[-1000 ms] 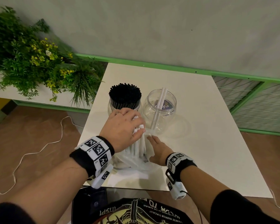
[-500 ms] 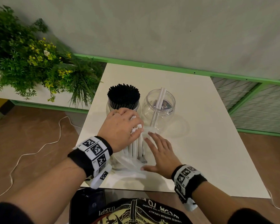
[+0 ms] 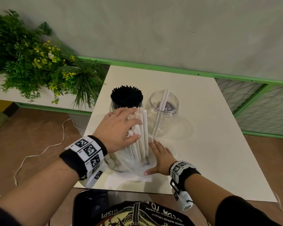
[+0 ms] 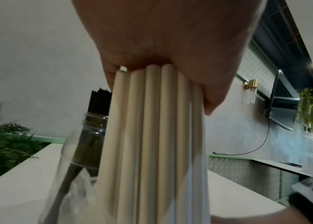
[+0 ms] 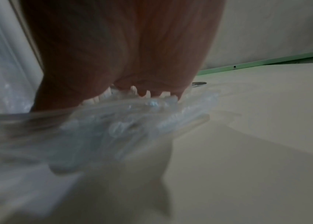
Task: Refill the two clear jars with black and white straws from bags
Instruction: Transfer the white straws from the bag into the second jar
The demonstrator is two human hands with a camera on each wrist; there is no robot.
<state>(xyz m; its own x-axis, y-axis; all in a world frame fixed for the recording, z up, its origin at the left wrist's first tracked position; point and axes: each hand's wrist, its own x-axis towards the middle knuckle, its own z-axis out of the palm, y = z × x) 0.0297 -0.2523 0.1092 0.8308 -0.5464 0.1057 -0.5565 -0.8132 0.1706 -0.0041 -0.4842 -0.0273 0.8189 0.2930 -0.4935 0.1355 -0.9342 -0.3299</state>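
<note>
The fingers [image 3: 129, 121] of the left hand [image 3: 117, 129] are curled round the tops of a bunch of white straws [image 3: 140, 136]. The thumb [image 4: 212, 98] is pressed against one side of the bunch, and the straws are held upright. Their lower ends are inside a clear plastic bag [image 3: 129, 167], which is crumpled on the near part of the white table [image 3: 211, 144].

The right hand [image 3: 160, 157] is laid flat on the bag, just beside the bunch. Its fingers are straight and spread a little, and nothing is gripped by them. In the right wrist view the bag [image 5: 125, 121] is seen squashed under the fingertips [image 5: 142, 92], but the picture is blurry, so it is hard to tell how hard it is pressed.

Just behind the bunch, a clear jar [image 3: 112, 107] is packed full of black straws [image 3: 126, 97], which stand up out of its mouth. In the left wrist view this jar [image 4: 92, 136] is seen right next to the held straws.

To the right of it stands the second clear jar [image 3: 162, 111]. Only two white straws [image 3: 161, 110] are leaned inside it. The two jars stand close side by side.

A green plant with small yellow flowers [image 3: 39, 67] is set off the left side of the table. A green rail [image 3: 170, 70] runs along the wall behind. A white cable [image 3: 39, 154] is trailed over the brown floor.
</note>
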